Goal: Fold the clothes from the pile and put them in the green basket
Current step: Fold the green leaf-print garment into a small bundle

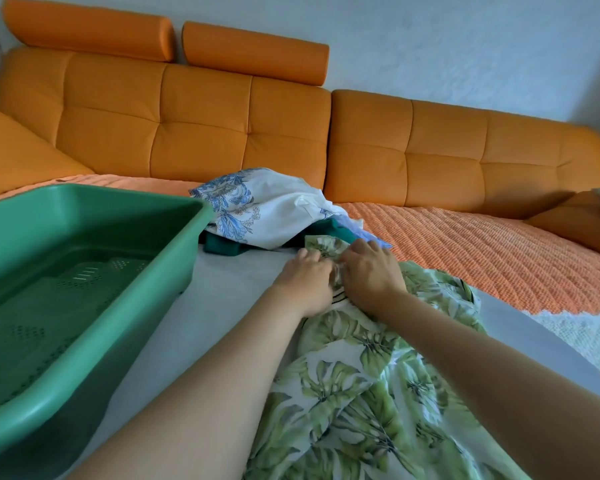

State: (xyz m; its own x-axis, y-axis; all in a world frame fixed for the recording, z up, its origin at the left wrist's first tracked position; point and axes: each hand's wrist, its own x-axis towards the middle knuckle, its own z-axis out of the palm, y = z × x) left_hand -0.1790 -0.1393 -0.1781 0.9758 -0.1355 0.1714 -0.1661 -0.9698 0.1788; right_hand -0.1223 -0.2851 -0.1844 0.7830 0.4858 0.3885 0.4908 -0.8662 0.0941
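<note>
A white garment with green leaf print (378,382) lies spread on the pale grey sheet in front of me. Its far end is bunched up, and both hands grip that bunched fabric: my left hand (303,282) on its left side, my right hand (369,277) on its right, fingers curled into the cloth. Just behind the hands sits the pile: a white cloth with blue flowers (257,213) on top of a dark green garment (222,247). The green basket (94,216) stands at the left with nothing inside.
An orange sofa backrest (201,126) runs along the far side under a pale wall. An orange quilted cover (482,251) spreads over the seat at the right, with a white knitted cloth (575,337) at its near edge. The grey sheet (201,317) covers the surface between basket and garment.
</note>
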